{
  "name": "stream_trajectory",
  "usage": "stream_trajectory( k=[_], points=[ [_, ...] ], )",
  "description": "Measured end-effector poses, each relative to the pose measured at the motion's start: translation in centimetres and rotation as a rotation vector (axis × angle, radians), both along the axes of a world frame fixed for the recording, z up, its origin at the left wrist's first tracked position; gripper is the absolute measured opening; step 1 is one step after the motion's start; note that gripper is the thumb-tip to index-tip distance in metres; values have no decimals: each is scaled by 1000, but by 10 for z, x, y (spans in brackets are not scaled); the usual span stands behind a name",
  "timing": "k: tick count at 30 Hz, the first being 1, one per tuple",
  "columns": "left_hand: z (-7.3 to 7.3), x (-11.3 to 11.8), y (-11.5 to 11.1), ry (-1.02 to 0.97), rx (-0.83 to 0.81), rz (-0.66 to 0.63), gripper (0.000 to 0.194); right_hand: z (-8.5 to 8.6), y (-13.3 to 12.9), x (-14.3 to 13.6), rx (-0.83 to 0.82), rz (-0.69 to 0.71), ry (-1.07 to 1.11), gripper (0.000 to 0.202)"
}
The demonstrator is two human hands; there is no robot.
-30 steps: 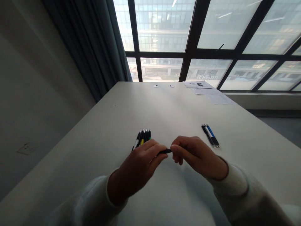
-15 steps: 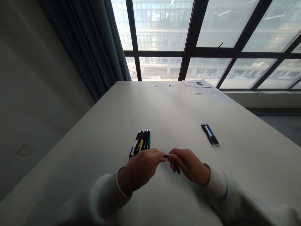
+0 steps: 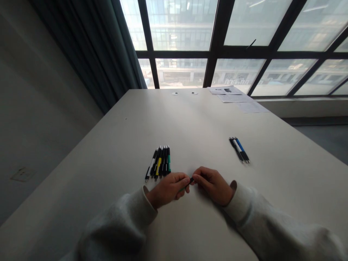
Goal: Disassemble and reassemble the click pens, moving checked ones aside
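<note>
Between my two hands is a pen with a black end and a bit of green barrel, mostly covered by fingers. My left hand is closed around its green part. The fingertips of my right hand pinch its black end. Just beyond my left hand lies a row of several pens, black with white, yellow and green parts, side by side with tips pointing away. Farther off to the right is a smaller group of pens, black, white and blue, lying slanted.
The white table stretches to the window. Paper sheets lie at its far right corner. Two small white discs with dark spots sit by the far edge. A dark curtain hangs at the left, beside a wall with a socket plate.
My left hand has turned, so the green barrel now shows beneath its fingers. Both hands remain on the pen. The whole view has shifted slightly; the pen groups lie as before.
</note>
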State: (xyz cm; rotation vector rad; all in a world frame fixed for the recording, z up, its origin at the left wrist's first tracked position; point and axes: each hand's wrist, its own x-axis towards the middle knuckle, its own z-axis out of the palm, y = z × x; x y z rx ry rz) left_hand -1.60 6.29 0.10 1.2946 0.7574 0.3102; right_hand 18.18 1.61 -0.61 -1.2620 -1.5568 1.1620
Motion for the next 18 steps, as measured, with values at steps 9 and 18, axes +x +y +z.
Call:
stream_trajectory(
  k=[9,18],
  points=[
    [-3,0,0,-37,-45,0,41,-7,2,1,-86,-26,147,30],
    [1,0,0,-11,-4,-13,42,-2,3,1,-101,49,207,36]
  ],
)
